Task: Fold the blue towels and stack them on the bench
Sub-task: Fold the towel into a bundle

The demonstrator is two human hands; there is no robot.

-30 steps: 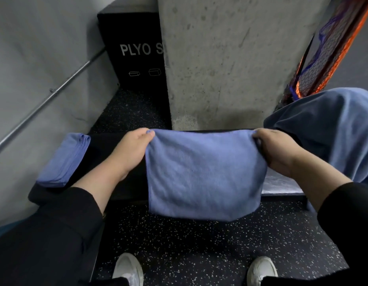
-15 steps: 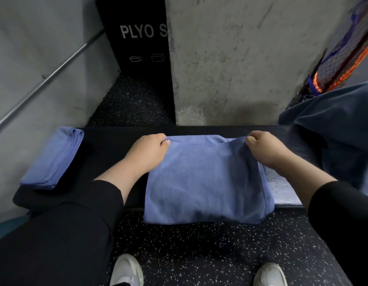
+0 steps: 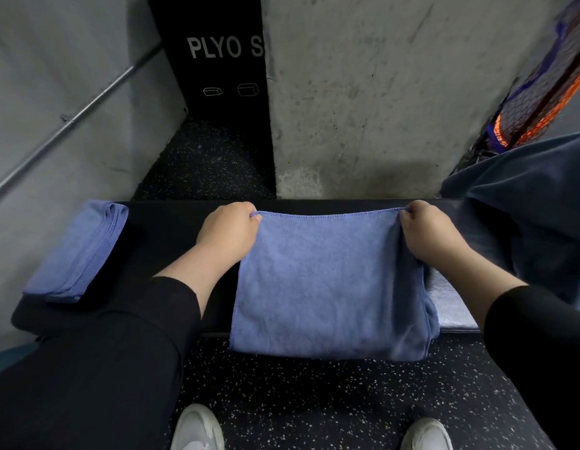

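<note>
A gym: plyo box, speckled rubber floor, padded bench.

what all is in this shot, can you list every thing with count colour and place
towel being folded: 1, blue, draped over bench front edge, centre
folded towels: 1 stack, blue, bench left end
unfolded towel pile: 1, darker blue, bench right end
bench: 1, black, across middle
plyo box: 1, black, rear floor
pillar: 1, grey concrete, behind bench
net: 1, orange and blue, upper right
shoes: 2, white, bottom floor
left hand: pinches towel's top left corner
right hand: pinches top right corner
</note>
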